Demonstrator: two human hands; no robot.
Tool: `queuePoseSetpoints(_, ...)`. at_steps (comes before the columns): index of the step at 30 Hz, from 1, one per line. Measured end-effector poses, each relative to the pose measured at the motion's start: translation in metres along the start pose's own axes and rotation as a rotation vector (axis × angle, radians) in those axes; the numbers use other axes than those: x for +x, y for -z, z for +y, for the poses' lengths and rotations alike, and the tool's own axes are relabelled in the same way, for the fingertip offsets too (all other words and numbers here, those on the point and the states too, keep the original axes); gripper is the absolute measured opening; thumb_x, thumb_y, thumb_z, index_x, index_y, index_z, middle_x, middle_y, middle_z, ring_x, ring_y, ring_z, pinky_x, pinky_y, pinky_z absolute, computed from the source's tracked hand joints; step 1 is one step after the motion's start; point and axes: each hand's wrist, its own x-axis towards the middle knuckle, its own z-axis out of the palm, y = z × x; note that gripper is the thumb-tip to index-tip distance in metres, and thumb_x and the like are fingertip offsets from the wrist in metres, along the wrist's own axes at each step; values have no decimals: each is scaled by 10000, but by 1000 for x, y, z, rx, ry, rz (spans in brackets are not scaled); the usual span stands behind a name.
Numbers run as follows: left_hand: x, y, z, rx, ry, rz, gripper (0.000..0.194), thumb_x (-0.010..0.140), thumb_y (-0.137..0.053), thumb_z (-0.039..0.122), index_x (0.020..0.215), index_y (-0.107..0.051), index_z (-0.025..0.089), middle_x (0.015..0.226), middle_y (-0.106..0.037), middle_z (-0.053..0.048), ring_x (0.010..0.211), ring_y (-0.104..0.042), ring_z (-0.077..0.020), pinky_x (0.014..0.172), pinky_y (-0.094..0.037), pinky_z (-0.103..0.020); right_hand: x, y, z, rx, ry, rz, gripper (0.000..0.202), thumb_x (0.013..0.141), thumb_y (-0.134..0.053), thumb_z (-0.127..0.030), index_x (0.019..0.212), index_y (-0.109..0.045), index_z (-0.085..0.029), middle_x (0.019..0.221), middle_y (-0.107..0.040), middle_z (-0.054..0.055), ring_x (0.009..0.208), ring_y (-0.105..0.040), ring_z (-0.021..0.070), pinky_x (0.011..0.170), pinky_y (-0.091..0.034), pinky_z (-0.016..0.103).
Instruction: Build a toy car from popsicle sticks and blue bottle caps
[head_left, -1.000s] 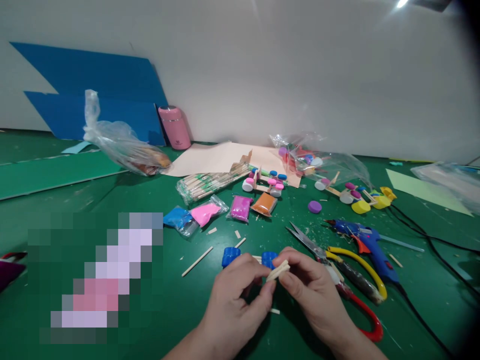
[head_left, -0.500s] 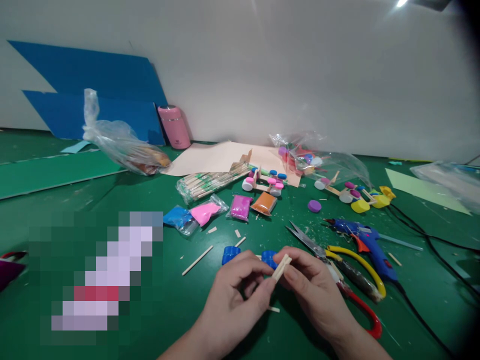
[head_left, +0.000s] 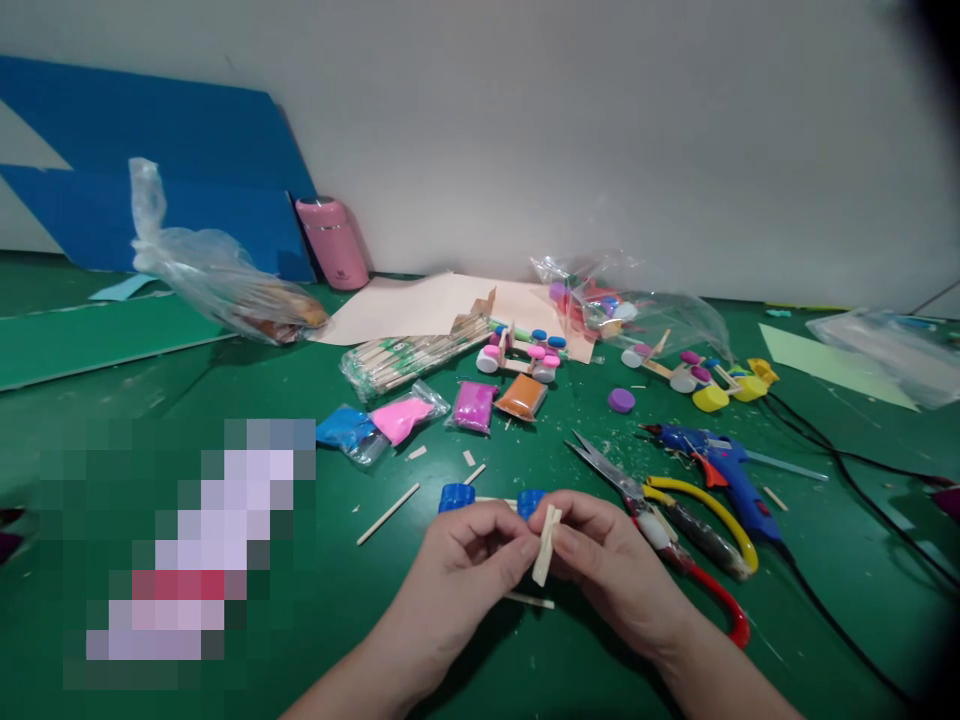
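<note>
Pinched between the fingertips of both hands is a small bundle of short wooden sticks (head_left: 547, 550), pressed side by side. My left hand (head_left: 469, 570) grips it from the left, with thumb and fingers closed. From the other side, the thumb and fingers of my right hand (head_left: 611, 565) are closed on it too. Just behind the hands are a left blue bottle cap (head_left: 457, 496) and a right blue bottle cap (head_left: 529, 501), partly hidden by fingers, with pale stick running between them. A loose wooden stick (head_left: 531, 601) shows beneath the hands.
Scissors (head_left: 600, 465), yellow-handled pliers (head_left: 705, 515) and a blue glue gun (head_left: 712, 460) with a black cord lie to the right. Farther back are clay packets (head_left: 474, 405), a bundle of sticks (head_left: 412, 358), small wheeled models (head_left: 517, 358) and a pink flask (head_left: 334, 243).
The stick bundle has turned more upright and moved slightly left and down, with both hands still on it. The whole view has shifted a little.
</note>
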Motion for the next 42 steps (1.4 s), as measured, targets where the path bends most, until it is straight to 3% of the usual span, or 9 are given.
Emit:
queuePoseSetpoints(17, 2, 1, -1, -212, 195, -16, 145, 618, -726, 251, 652, -643, 136, 642, -582, 9, 618, -494, -87, 626, -373, -219, 2, 0, -2, -26, -23, 1, 106, 737, -649, -254, 805, -678, -178, 680, -569, -29, 612, -471, 64, 587, -361, 168)
queuePoseSetpoints(27, 1, -1, 0, -171, 141, -14, 138, 630, -716, 236, 673, -652, 121, 626, -560, 17, 605, -468, -72, 599, -355, -189, 3, -4, -5, -37, -35, 31, 141, 708, -667, -287, 808, -698, -194, 711, -607, -3, 655, -519, 105, 620, -395, 218)
queuePoseSetpoints(33, 2, -3, 0, -194, 130, 14, 133, 642, -702, 224, 604, -619, 127, 618, -571, 13, 596, -485, -81, 608, -371, -207, 3, -3, -3, -12, -37, 27, 181, 722, -659, -286, 872, -680, -187, 765, -605, -1, 643, -494, 81, 615, -367, 203)
queuePoseSetpoints(42, 4, -1, 0, -195, 129, 34, 153, 631, -701, 233, 581, -597, 132, 550, -526, 29, 535, -424, -73, 549, -334, -195, 1, -9, -10, -187, 8, 162, 238, 682, -675, -360, 659, -567, -149, 524, -441, -62, 478, -340, 56, 456, -252, 186)
